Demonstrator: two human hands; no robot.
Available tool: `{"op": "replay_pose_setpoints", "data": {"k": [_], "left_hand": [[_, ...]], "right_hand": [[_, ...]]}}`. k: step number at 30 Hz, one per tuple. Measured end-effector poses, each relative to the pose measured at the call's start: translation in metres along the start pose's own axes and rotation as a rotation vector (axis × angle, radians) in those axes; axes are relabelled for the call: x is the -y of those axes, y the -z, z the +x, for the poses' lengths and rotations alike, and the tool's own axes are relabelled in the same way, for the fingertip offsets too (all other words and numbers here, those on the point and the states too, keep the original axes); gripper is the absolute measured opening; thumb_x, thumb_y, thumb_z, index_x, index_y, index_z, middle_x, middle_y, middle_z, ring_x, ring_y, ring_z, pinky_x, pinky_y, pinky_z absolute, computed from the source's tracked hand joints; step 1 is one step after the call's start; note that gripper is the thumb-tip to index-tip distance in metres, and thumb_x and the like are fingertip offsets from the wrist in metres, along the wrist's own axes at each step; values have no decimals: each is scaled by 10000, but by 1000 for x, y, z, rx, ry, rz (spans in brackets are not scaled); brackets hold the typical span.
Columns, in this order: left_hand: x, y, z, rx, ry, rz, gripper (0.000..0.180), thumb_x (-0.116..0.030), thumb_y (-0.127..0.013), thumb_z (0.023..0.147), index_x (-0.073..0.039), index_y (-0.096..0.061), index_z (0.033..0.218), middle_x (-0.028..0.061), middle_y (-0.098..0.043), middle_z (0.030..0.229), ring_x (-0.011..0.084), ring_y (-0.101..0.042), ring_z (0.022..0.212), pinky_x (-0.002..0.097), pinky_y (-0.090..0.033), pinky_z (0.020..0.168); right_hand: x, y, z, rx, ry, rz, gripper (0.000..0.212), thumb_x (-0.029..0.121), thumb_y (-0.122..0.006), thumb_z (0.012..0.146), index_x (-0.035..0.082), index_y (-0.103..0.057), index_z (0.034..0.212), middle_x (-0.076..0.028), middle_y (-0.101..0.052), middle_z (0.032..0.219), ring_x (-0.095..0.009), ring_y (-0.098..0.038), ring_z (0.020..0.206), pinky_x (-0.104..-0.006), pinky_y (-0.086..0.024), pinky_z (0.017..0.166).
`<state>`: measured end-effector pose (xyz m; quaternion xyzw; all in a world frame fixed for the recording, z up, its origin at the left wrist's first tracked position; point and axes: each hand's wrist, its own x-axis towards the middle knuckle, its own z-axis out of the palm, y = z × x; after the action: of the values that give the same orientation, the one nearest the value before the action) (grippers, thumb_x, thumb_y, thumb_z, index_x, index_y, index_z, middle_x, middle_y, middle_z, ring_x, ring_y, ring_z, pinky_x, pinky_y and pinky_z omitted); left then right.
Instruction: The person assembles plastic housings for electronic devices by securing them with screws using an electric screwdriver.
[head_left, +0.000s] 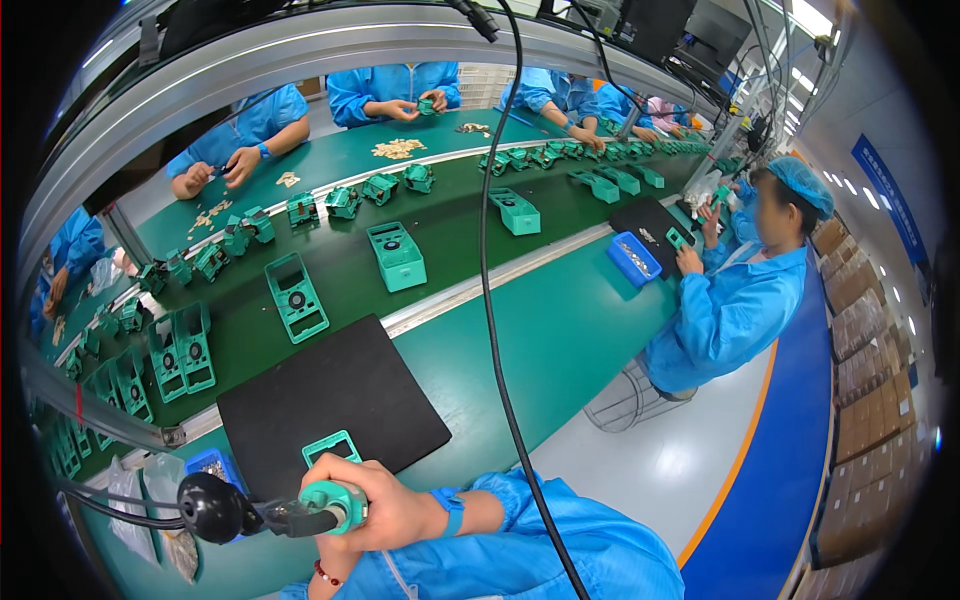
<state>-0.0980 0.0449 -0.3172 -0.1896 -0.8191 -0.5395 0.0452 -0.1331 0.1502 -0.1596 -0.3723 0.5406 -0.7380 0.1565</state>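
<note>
My right hand (385, 500), with a blue strap at the wrist, is wrapped round a green electric screwdriver (340, 503). Its rounded top end faces up and a black cable leaves it. Just beyond my knuckles, a green plastic housing (334, 444) with a rectangular opening shows in part, at the near edge of a black mat (330, 390). Of my left arm I see the wrist (328, 576) with a red bead bracelet, below the screwdriver; the left fingers are hidden. The screwdriver's tip is hidden too.
Several green housings (295, 298) lie along the dark green conveyor (340, 290). Left of my hands are a blue parts bin (210, 465) and plastic bags (165, 485). A black cable (492, 330) hangs ahead. A co-worker (740, 270) sits right; others work across the belt.
</note>
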Motion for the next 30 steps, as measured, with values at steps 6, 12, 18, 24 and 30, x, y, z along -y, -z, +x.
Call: {"op": "replay_pose_setpoints", "data": {"k": [6,12,18,24,30], "left_hand": [[-22,22,-42,-166,105,105,160,-32,-678,816,-15,-600,955,142,-612,967,323,-637,1010,405,-485,778],[-67,47,-41,-287,-16,307,243,-47,-694,784,-40,-564,989,125,-567,951,337,-577,882,412,-449,744],[-78,58,-41,-293,53,385,365,-129,-732,795,-24,-574,1106,124,-576,1013,331,-585,926,409,-465,791],[-73,147,-58,-556,226,679,213,-24,-604,868,-8,-610,1080,195,-612,1011,387,-624,921,439,-526,770],[-29,219,-103,-182,771,1025,78,-24,-622,818,6,-653,883,209,-625,964,381,-640,918,452,-537,772]], "right_hand": [[6,-2,0,-61,-2,-133,394,88,-798,777,15,-591,1104,-74,-628,938,-141,-606,820,-290,-505,740],[-10,-7,-11,-84,-18,-34,327,63,-755,817,-32,-607,1092,-53,-642,895,-115,-614,846,-287,-502,772],[-12,-17,3,-100,-19,-31,284,56,-749,817,-15,-621,1060,-30,-627,852,-79,-586,793,-251,-487,722],[-7,-4,9,-250,-80,35,293,14,-753,837,-13,-614,1093,-14,-637,865,-72,-607,772,-242,-504,726],[-17,16,9,-296,2,19,293,75,-720,861,-9,-557,1089,-45,-590,818,-87,-554,668,-227,-467,602]]}}
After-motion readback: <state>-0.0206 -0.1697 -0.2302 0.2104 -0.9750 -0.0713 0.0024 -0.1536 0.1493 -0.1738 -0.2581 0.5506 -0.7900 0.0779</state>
